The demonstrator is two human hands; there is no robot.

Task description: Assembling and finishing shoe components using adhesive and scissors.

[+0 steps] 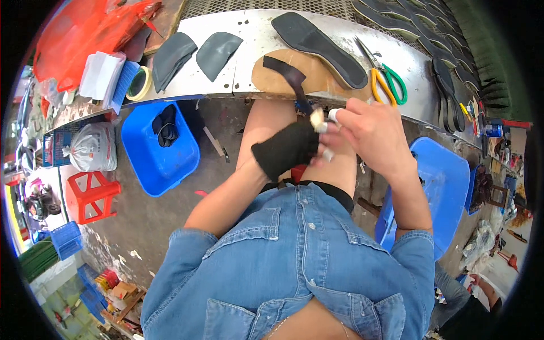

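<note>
My left hand (288,148), in a black fingerless glove with pale coverings on the fingertips, is closed on a curved dark shoe strap (294,84) above my lap. The strap's far end reaches over the bench edge. Close beside it, my right hand (374,131), with white finger covers, is bent in a pinch near the strap's lower end. A small cream-coloured piece (317,117) shows between the two hands; blur hides what it is. Whatever lies in the right fingers cannot be made out. Beyond the hands, a black shoe sole (320,48) rests on a brown board (266,76).
Scissors (387,79) with yellow and green handles lie on the metal bench (340,28). Two dark cut pieces (220,54) and a tape roll (139,84) sit at left. Blue tubs (160,170) flank my legs. A red stool (92,195) stands left; several black soles (446,93) lie right.
</note>
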